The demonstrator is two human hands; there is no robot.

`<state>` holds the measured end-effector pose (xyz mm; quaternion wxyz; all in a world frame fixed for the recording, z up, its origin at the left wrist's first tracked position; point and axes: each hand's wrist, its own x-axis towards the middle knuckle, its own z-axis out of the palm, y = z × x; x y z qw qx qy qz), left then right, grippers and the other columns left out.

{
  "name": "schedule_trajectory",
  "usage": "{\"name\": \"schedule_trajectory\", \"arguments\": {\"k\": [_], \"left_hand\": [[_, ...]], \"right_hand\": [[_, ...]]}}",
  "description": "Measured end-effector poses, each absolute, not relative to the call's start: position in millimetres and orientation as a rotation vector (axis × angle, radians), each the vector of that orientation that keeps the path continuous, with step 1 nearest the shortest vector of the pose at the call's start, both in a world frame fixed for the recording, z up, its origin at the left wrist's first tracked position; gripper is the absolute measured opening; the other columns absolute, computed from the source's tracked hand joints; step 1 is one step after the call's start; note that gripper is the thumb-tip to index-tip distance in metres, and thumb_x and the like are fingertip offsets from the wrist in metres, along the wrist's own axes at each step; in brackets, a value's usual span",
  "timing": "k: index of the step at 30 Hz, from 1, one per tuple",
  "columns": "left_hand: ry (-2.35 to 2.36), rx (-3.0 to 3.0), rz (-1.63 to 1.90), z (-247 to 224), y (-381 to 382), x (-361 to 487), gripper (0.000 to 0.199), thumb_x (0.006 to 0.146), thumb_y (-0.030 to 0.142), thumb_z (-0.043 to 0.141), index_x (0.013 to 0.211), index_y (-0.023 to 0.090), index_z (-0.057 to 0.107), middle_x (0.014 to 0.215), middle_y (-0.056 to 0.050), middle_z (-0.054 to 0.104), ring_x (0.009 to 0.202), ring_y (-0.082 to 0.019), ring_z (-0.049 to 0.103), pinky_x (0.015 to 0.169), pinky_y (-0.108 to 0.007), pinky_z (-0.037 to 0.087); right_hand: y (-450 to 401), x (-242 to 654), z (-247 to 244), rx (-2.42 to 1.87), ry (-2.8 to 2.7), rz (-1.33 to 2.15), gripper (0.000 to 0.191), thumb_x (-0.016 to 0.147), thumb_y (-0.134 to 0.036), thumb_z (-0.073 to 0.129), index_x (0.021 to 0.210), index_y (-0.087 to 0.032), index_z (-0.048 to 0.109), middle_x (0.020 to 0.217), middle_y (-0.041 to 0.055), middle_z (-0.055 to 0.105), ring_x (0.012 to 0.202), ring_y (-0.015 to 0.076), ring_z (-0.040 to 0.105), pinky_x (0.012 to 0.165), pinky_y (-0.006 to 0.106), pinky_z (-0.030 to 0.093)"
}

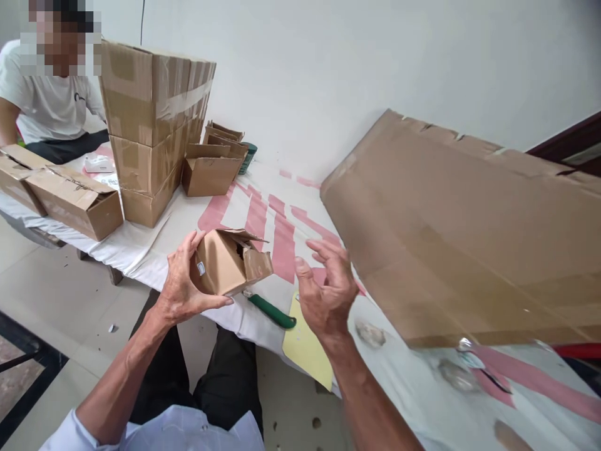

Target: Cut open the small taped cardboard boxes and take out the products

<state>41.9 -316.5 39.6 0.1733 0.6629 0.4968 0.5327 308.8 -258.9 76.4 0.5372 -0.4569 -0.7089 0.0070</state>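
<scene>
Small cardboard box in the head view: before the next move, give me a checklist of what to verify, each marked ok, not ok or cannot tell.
1. Small cardboard box held: ok, it sits between the fingers and thumb of the left hand.
2. Right hand free: ok, it is open, holds nothing and is apart from the box.
3. End flaps fully closed: not ok, they stand partly open with a dark gap between them.
4. Box contents: cannot tell, the inside is hidden.
5. Green-handled tool out of both hands: ok, it lies by the table edge.
</scene>
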Motion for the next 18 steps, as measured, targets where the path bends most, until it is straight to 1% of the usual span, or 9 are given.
{"name": "schedule_trajectory", "arguments": {"k": [1, 2, 4, 6, 8, 11, 14, 18], "left_hand": [[1.423, 1.91, 1.491, 42, -316, 45, 0.148, 0.056, 0.052, 0.106, 0.171, 0.033, 0.015, 0.169, -0.022, 0.046, 0.153, -0.048, 0.048, 0.125, -0.066, 0.033], [1.442, 1.938, 1.476, 44, -315, 48, 0.147, 0.056, 0.051, 0.106, 0.171, 0.033, 0.015, 0.169, -0.022, 0.047, 0.153, -0.048, 0.049, 0.125, -0.066, 0.033], [1.47, 1.993, 1.48, 49, -314, 54, 0.143, 0.059, 0.049, 0.104, 0.17, 0.033, 0.015, 0.168, -0.022, 0.047, 0.152, -0.047, 0.05, 0.123, -0.064, 0.036], [1.468, 2.046, 1.496, 53, -313, 59, 0.139, 0.063, 0.045, 0.101, 0.17, 0.032, 0.014, 0.167, -0.021, 0.048, 0.152, -0.046, 0.051, 0.122, -0.062, 0.039], [1.456, 2.07, 1.486, 56, -312, 62, 0.138, 0.065, 0.042, 0.1, 0.17, 0.031, 0.012, 0.166, -0.02, 0.05, 0.15, -0.045, 0.052, 0.121, -0.062, 0.039], [1.473, 2.047, 1.426, 60, -312, 63, 0.138, 0.064, 0.044, 0.1, 0.17, 0.029, 0.012, 0.164, -0.021, 0.052, 0.149, -0.047, 0.053, 0.119, -0.063, 0.04], [1.503, 2.033, 1.414, 63, -311, 62, 0.135, 0.064, 0.047, 0.1, 0.169, 0.027, 0.017, 0.162, -0.021, 0.053, 0.147, -0.047, 0.054, 0.117, -0.063, 0.042], [1.5, 2.096, 1.448, 62, -310, 62, 0.13, 0.066, 0.045, 0.098, 0.168, 0.025, 0.02, 0.16, -0.02, 0.054, 0.144, -0.045, 0.057, 0.116, -0.061, 0.044]], "right_hand": [[-267, 299, 95, -0.99, -1.812, -0.051, 0.029, 0.103, -0.043, 0.065, 0.125, -0.027, 0.074, 0.128, 0.0151, 0.073, 0.126, 0.0377, 0.067, 0.111, 0.065, 0.054], [-273, 288, 113, -0.884, -1.965, -0.097, 0.022, 0.103, -0.038, 0.068, 0.122, -0.03, 0.076, 0.125, 0.013, 0.074, 0.126, 0.0376, 0.066, 0.113, 0.065, 0.053], [-282, 265, 137, -0.67, -2.263, -0.137, 0.016, 0.102, -0.029, 0.069, 0.115, -0.03, 0.078, 0.12, 0.0105, 0.075, 0.124, 0.0354, 0.066, 0.111, 0.06, 0.055], [-282, 244, 149, -0.574, -2.498, -0.163, 0.018, 0.101, -0.02, 0.066, 0.11, -0.028, 0.08, 0.117, 0.0103, 0.075, 0.124, 0.0338, 0.064, 0.11, 0.057, 0.055], [-276, 229, 151, -0.573, -2.649, -0.206, 0.022, 0.1, -0.013, 0.064, 0.108, -0.025, 0.081, 0.117, 0.0115, 0.075, 0.122, 0.0334, 0.063, 0.108, 0.055, 0.055], [-265, 218, 152, -0.576, -2.773, -0.328, 0.025, 0.1, -0.011, 0.062, 0.11, -0.02, 0.083, 0.117, 0.0138, 0.075, 0.117, 0.0328, 0.063, 0.103, 0.053, 0.055], [-259, 213, 152, -0.531, -2.822, -0.443, 0.025, 0.102, -0.011, 0.061, 0.112, -0.018, 0.083, 0.116, 0.0148, 0.075, 0.115, 0.0319, 0.062, 0.097, 0.05, 0.054], [-256, 207, 144, -0.427, -2.778, -0.383, 0.026, 0.103, -0.01, 0.059, 0.112, -0.019, 0.082, 0.117, 0.0133, 0.076, 0.117, 0.0301, 0.062, 0.096, 0.047, 0.051]]}}
